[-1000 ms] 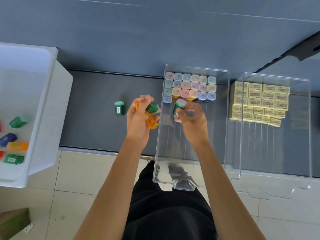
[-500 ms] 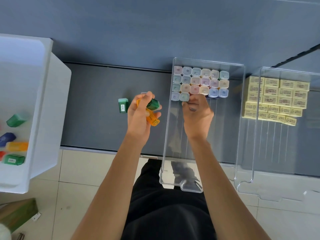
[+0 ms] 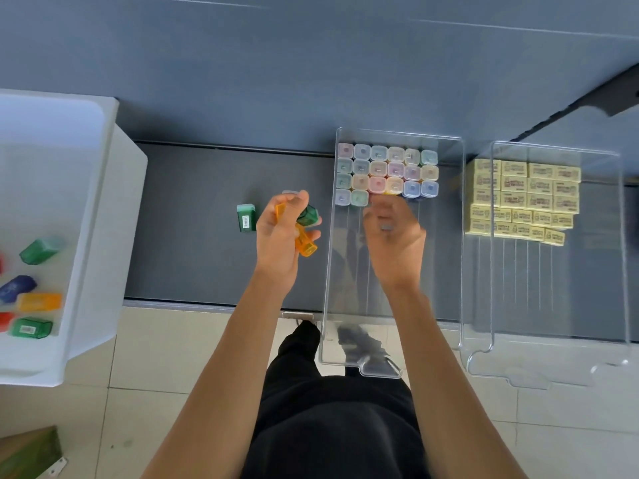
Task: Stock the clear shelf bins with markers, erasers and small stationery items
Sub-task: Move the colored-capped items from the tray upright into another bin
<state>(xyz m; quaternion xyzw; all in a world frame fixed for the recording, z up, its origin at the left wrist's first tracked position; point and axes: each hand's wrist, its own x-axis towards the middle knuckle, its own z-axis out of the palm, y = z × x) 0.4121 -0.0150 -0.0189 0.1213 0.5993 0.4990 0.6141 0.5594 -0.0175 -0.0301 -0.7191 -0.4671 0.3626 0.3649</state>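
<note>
A clear bin (image 3: 446, 257) lies on the dark shelf (image 3: 193, 257), with several pastel small boxes (image 3: 387, 171) packed in rows at its far end. My right hand (image 3: 392, 236) is inside this bin, blurred, its fingertips at the front row beside a pale green box (image 3: 359, 198); I see nothing in it. Left of the bin, my left hand (image 3: 280, 236) grips an orange box (image 3: 304, 243) and a dark green box (image 3: 307, 215) above the shelf. Another green box (image 3: 246, 217) lies on the shelf to its left.
A second clear bin (image 3: 619, 236) at the right holds several yellow erasers (image 3: 522, 198). A white tub (image 3: 103, 209) at the left holds several loose coloured boxes (image 3: 34, 302). Tiled floor lies below the shelf edge.
My right hand set its green-capped box into the front row of the bin and has let go of it. My left hand kept its boxes and barely moved.
</note>
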